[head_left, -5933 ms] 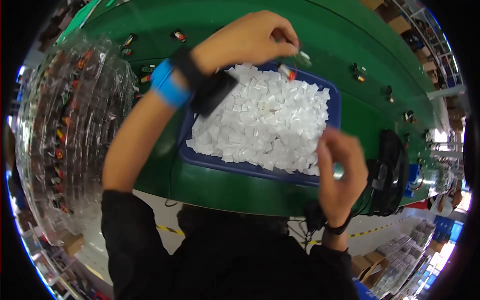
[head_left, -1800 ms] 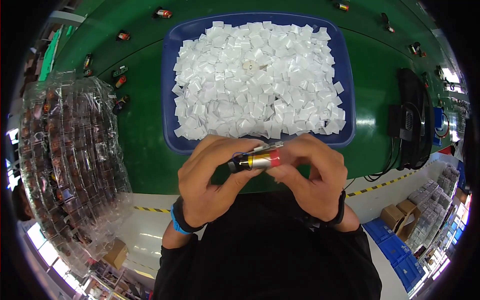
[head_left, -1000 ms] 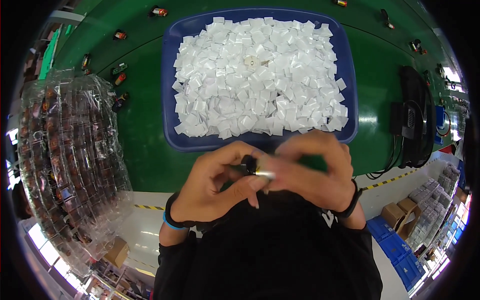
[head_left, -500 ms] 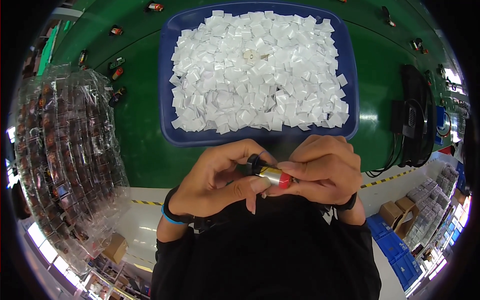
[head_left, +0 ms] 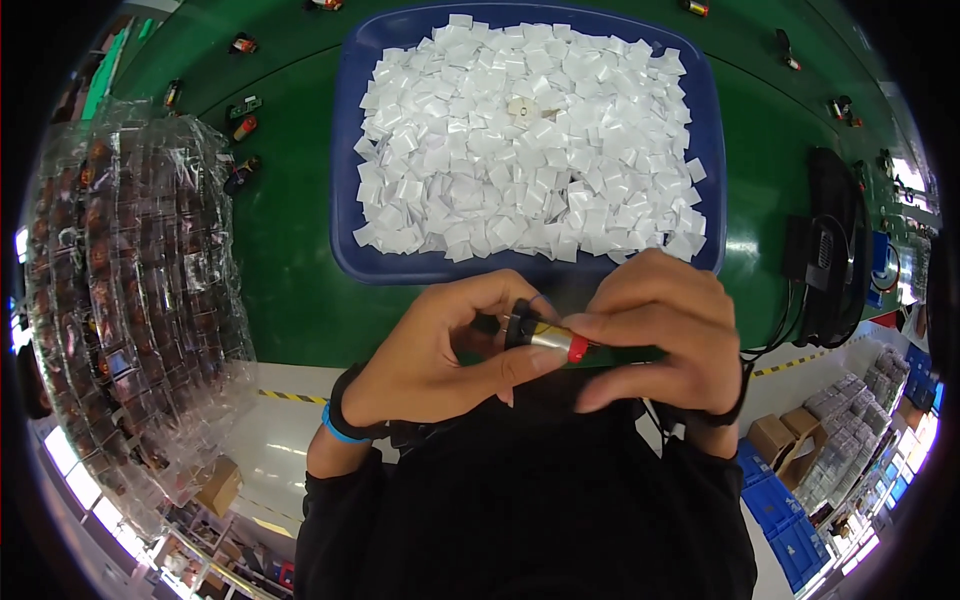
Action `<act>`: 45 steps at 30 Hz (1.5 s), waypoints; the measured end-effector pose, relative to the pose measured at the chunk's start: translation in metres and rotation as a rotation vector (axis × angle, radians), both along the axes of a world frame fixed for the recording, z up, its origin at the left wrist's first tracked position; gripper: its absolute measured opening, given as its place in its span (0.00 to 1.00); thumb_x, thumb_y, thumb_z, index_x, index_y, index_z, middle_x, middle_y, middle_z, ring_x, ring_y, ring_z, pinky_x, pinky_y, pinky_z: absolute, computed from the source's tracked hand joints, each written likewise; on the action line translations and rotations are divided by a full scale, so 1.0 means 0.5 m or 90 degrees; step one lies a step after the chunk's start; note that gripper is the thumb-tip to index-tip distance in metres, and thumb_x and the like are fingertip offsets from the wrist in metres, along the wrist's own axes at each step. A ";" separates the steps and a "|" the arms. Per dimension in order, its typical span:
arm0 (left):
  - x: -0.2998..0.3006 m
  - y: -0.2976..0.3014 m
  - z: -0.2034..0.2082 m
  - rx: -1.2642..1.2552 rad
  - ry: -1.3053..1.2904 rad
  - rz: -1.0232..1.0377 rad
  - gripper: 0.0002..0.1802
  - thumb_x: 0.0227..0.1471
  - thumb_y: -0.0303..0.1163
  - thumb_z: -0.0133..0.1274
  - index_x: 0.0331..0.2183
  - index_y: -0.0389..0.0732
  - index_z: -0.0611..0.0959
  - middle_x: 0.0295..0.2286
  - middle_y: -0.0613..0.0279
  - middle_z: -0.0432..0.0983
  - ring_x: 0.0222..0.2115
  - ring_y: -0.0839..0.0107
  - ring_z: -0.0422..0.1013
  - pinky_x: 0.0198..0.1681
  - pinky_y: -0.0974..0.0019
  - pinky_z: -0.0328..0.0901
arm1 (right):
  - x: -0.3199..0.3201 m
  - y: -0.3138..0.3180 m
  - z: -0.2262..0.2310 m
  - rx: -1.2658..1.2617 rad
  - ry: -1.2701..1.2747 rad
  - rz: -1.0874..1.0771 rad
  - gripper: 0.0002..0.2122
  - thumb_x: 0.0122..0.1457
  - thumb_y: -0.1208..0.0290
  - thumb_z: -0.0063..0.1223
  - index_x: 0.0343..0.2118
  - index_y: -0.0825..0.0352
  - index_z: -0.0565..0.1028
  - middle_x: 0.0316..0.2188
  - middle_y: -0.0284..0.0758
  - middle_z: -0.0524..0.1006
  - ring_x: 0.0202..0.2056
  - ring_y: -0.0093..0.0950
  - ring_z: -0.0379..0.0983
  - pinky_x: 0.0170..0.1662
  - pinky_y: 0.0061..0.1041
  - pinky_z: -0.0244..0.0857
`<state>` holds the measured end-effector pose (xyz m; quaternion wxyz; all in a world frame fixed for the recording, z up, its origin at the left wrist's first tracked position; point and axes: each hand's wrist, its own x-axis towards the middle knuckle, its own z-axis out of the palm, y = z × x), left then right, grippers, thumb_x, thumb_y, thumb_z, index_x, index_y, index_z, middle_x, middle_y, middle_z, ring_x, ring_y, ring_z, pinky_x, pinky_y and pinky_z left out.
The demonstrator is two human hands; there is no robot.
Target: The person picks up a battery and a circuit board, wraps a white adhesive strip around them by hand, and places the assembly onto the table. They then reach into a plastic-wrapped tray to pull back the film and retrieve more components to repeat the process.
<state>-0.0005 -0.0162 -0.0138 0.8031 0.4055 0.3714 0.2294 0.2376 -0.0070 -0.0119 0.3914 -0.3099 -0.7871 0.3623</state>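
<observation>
A small silver cylinder point(head_left: 548, 342) with a red end, a yellow strip and a black cap is pinched in my left hand point(head_left: 440, 345). The left thumb lies along its silver side, and the fingers behind it are partly hidden. Beside the red end, my right hand point(head_left: 675, 335) has its thumb spread away from its fingers. Its index fingertip is at the cylinder's upper edge; whether it touches is unclear. Just beyond both hands, a blue tray point(head_left: 346, 200) holds a heap of small white square pieces point(head_left: 530, 160). A cream-coloured round piece point(head_left: 522, 111) lies on the heap.
Stacked clear plastic trays point(head_left: 130, 270) with dark parts stand at the left. Several similar small cylinders, one with a red body point(head_left: 245, 128), lie along the green table point(head_left: 290, 320). A black device point(head_left: 828, 240) with cables sits at the right; blue crates point(head_left: 780, 510) are below.
My right thumb has come off the cylinder, and the right hand has opened. The left hand keeps its hold. The tray appears slightly farther right in view.
</observation>
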 end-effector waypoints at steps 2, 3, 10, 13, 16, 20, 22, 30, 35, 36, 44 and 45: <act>0.001 -0.002 0.002 0.051 0.039 0.013 0.13 0.55 0.29 0.63 0.39 0.35 0.79 0.29 0.63 0.76 0.25 0.78 0.71 0.26 0.73 0.69 | 0.002 0.002 0.006 0.005 -0.023 -0.012 0.16 0.38 0.70 0.76 0.31 0.69 0.82 0.25 0.33 0.77 0.25 0.26 0.75 0.24 0.22 0.66; 0.002 -0.003 0.002 0.051 0.038 0.014 0.13 0.55 0.29 0.63 0.39 0.35 0.79 0.29 0.63 0.76 0.25 0.78 0.71 0.26 0.73 0.69 | 0.003 0.002 0.009 0.012 -0.044 -0.026 0.15 0.40 0.71 0.75 0.31 0.69 0.82 0.25 0.33 0.77 0.25 0.26 0.75 0.25 0.22 0.65; 0.020 0.007 0.005 0.245 0.145 -0.034 0.14 0.47 0.31 0.67 0.32 0.37 0.79 0.20 0.63 0.69 0.19 0.73 0.65 0.22 0.68 0.63 | -0.017 0.002 0.022 -0.048 -0.103 -0.030 0.10 0.46 0.77 0.70 0.31 0.68 0.81 0.26 0.33 0.77 0.25 0.25 0.73 0.27 0.21 0.65; 0.024 0.018 0.018 0.308 0.193 -0.067 0.13 0.48 0.27 0.67 0.34 0.36 0.80 0.25 0.64 0.72 0.24 0.77 0.69 0.25 0.71 0.66 | -0.018 -0.002 0.027 -0.137 -0.110 -0.071 0.08 0.48 0.79 0.68 0.31 0.68 0.80 0.26 0.33 0.77 0.25 0.25 0.73 0.27 0.20 0.65; 0.030 0.041 0.031 0.365 0.222 -0.069 0.12 0.49 0.26 0.66 0.36 0.36 0.81 0.27 0.66 0.73 0.26 0.79 0.71 0.27 0.73 0.67 | -0.004 0.011 0.043 -0.311 -0.106 -0.044 0.09 0.51 0.82 0.64 0.36 0.69 0.78 0.33 0.35 0.77 0.30 0.24 0.74 0.32 0.20 0.67; 0.028 0.186 0.047 0.526 0.302 -0.003 0.12 0.51 0.32 0.65 0.37 0.39 0.82 0.24 0.67 0.72 0.26 0.80 0.69 0.27 0.73 0.64 | -0.025 0.001 0.059 -0.193 0.126 -0.323 0.12 0.53 0.84 0.61 0.40 0.70 0.76 0.40 0.38 0.76 0.35 0.25 0.75 0.34 0.20 0.69; -0.021 0.313 0.015 0.552 0.272 0.069 0.15 0.51 0.39 0.65 0.37 0.41 0.83 0.24 0.68 0.73 0.26 0.80 0.68 0.27 0.73 0.64 | -0.027 -0.015 0.057 -0.180 0.098 -0.261 0.13 0.54 0.84 0.60 0.42 0.70 0.75 0.43 0.39 0.74 0.38 0.25 0.74 0.37 0.21 0.69; -0.262 0.585 -0.171 0.897 0.955 0.293 0.17 0.51 0.45 0.62 0.38 0.43 0.83 0.34 0.56 0.82 0.30 0.57 0.77 0.37 0.60 0.70 | -0.003 -0.040 0.039 -0.179 0.053 -0.230 0.14 0.52 0.87 0.61 0.43 0.71 0.76 0.45 0.40 0.74 0.38 0.24 0.74 0.38 0.20 0.70; -0.359 0.459 -0.098 0.731 1.394 -0.032 0.17 0.51 0.36 0.57 0.43 0.42 0.83 0.39 0.50 0.82 0.46 0.49 0.74 0.42 0.50 0.72 | 0.022 -0.048 0.020 -0.213 0.029 -0.254 0.13 0.53 0.87 0.61 0.41 0.70 0.76 0.44 0.40 0.75 0.36 0.23 0.74 0.38 0.20 0.70; -0.351 0.455 -0.100 0.658 1.396 -0.086 0.18 0.50 0.35 0.58 0.44 0.42 0.82 0.39 0.51 0.82 0.46 0.48 0.74 0.42 0.49 0.72 | 0.020 -0.044 0.015 -0.223 0.025 -0.236 0.13 0.53 0.87 0.61 0.41 0.70 0.77 0.43 0.39 0.76 0.36 0.23 0.74 0.37 0.20 0.70; -0.358 0.424 -0.082 0.743 1.144 -0.075 0.26 0.44 0.26 0.64 0.47 0.39 0.75 0.35 0.49 0.81 0.40 0.47 0.76 0.40 0.48 0.71 | -0.032 -0.037 0.009 -0.204 -0.004 -0.102 0.11 0.53 0.85 0.60 0.40 0.71 0.76 0.42 0.41 0.76 0.37 0.27 0.75 0.40 0.23 0.69; -0.356 0.418 -0.063 0.740 1.017 -0.047 0.26 0.45 0.26 0.65 0.46 0.39 0.73 0.34 0.47 0.80 0.38 0.47 0.77 0.39 0.48 0.70 | -0.039 -0.036 0.009 -0.206 -0.003 -0.104 0.11 0.53 0.85 0.60 0.40 0.71 0.76 0.42 0.41 0.76 0.37 0.27 0.75 0.40 0.23 0.69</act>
